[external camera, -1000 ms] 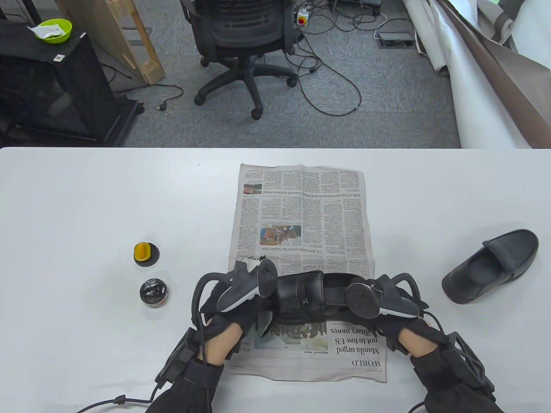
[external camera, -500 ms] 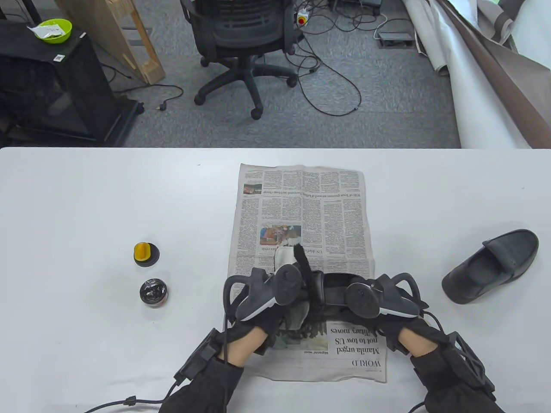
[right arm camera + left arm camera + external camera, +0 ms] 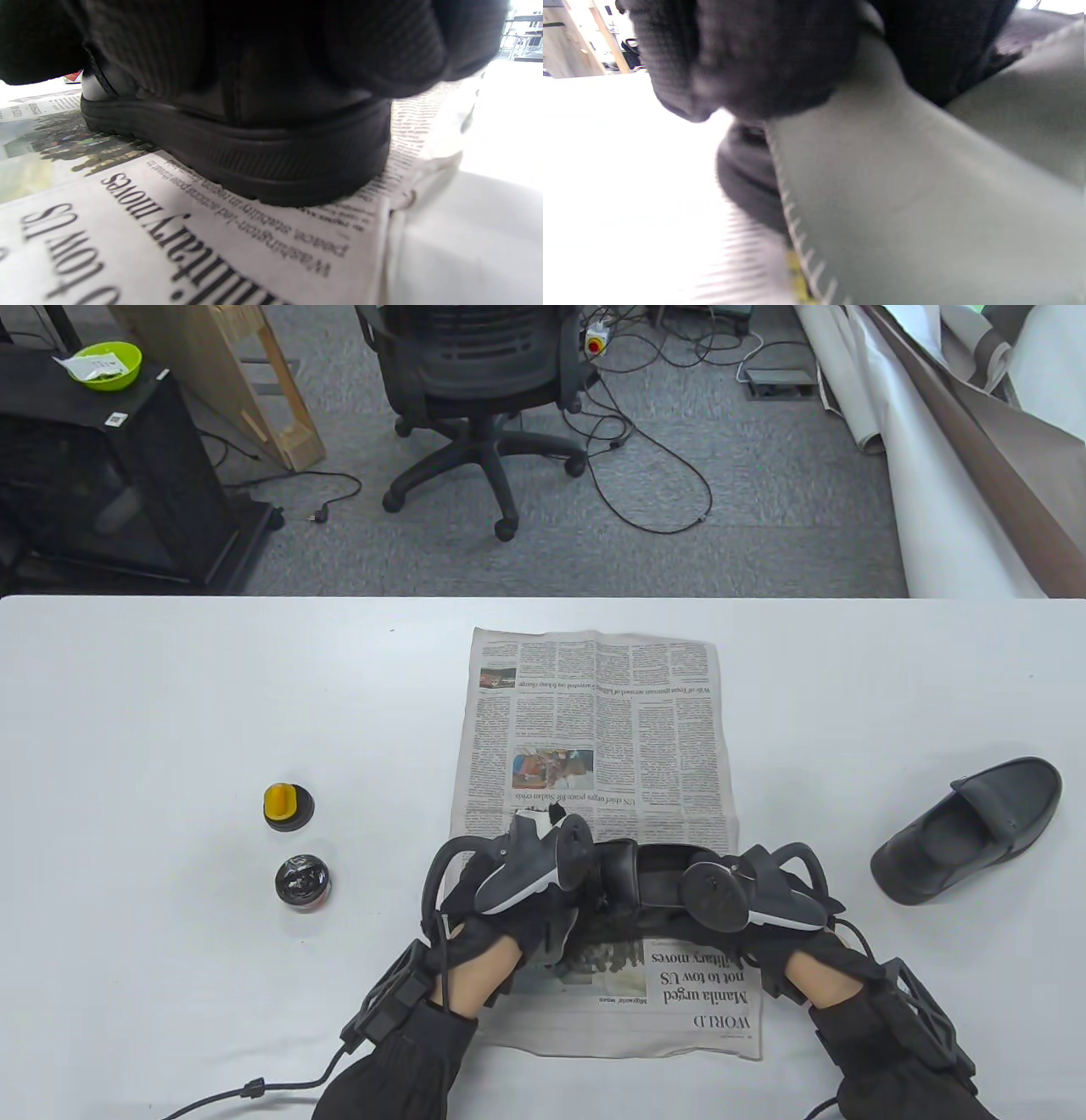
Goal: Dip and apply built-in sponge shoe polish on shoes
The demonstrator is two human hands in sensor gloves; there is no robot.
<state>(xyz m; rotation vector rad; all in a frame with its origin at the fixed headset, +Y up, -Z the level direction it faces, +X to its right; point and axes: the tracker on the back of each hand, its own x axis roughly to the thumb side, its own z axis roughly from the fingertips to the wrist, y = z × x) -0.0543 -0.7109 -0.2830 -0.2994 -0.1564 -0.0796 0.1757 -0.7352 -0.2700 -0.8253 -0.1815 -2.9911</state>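
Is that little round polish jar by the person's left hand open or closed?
Open. The polish jar shows glossy black polish inside, and its yellow-knobbed lid sits apart on the table just beyond it.

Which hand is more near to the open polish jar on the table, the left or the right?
Left. The left hand is at the toe end of the shoe on the newspaper, beside the open polish jar. The right hand holds the shoe's heel end, farther away.
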